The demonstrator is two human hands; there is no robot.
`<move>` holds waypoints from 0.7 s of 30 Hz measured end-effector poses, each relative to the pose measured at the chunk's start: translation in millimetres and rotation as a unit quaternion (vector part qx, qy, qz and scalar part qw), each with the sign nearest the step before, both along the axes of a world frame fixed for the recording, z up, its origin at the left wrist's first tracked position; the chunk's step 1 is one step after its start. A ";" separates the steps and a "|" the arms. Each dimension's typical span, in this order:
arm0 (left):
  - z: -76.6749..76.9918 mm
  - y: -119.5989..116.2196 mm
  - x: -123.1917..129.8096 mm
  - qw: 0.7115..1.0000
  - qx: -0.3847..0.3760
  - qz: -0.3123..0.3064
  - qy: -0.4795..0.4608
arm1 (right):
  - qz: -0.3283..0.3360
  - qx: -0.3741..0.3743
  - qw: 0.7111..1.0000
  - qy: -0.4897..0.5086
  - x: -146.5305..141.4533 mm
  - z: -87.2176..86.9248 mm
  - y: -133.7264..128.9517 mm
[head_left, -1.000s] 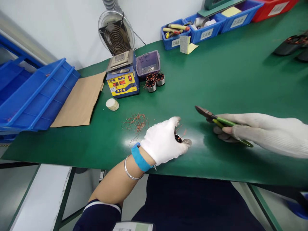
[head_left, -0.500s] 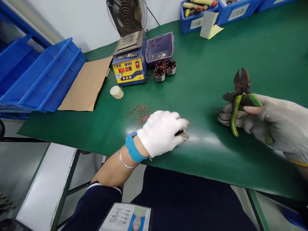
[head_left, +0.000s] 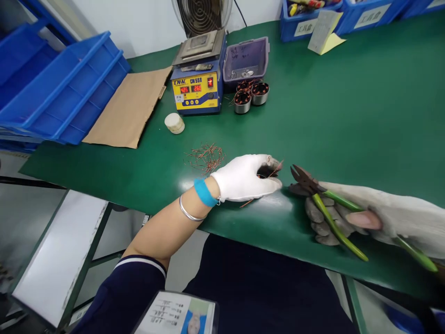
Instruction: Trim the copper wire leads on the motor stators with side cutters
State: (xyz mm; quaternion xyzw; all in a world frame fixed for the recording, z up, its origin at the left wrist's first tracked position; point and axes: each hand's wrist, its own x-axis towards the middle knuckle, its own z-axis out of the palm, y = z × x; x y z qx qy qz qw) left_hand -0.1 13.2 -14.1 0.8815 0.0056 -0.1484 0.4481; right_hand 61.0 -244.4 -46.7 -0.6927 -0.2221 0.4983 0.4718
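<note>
My left hand (head_left: pixel 247 178), in a white glove with a blue wrist strap, is closed around a copper-wound stator (head_left: pixel 266 171). Most of the part is hidden by the glove; a dark inside and thin copper wire ends show. In my right hand (head_left: pixel 342 213), gloved in grey-white, is a pair of diagonal cutters (head_left: pixel 333 218) with green handles. Their dark jaws are parted and point toward the left hand, a short gap away. Just beyond my left wrist lies a loose heap of copper wire clippings (head_left: pixel 207 158) on the green tabletop (head_left: pixel 313 116).
Several similar wound stators (head_left: pixel 251 95) stand beside a purple bin (head_left: pixel 246 58). Left of them is a blue and yellow CM 558 unit (head_left: pixel 198 88) with lit digits. A white round block (head_left: pixel 174 123), cardboard (head_left: pixel 130 106) and blue crates (head_left: pixel 66 93) are at the left; blue toolboxes (head_left: pixel 306 25) stand behind.
My right hand has swung the cutters left and down, so the jaws now point at my left hand. The left hand has turned, exposing copper wire ends. The camera view has shifted slightly.
</note>
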 end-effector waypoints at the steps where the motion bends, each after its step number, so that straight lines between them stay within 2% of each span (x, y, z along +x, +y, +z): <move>1: -2.9 -0.8 3.3 0.999 -0.052 0.008 0.015 | 0.021 0.003 0.999 0.037 0.1 2.2 1.1; 4: -6.5 -3.2 10.7 0.980 -0.178 0.068 0.056 | 0.053 0.005 0.996 0.074 4.1 5.4 1.8; 6: -5.8 -4.0 12.5 0.968 -0.217 0.102 0.076 | 0.054 -0.004 0.997 0.054 8.4 4.8 -0.3; 10: -4.6 -3.4 10.7 0.959 -0.242 0.117 0.095 | 0.042 -0.036 0.998 0.043 16.1 9.2 -0.9; 16: -9.9 -2.5 8.6 0.965 -0.236 0.084 0.078 | 0.039 -0.081 0.996 0.007 26.8 34.0 20.4; 21: -17.0 -1.6 10.8 0.960 -0.266 0.071 0.056 | 0.032 -0.094 0.995 0.007 34.6 31.8 25.6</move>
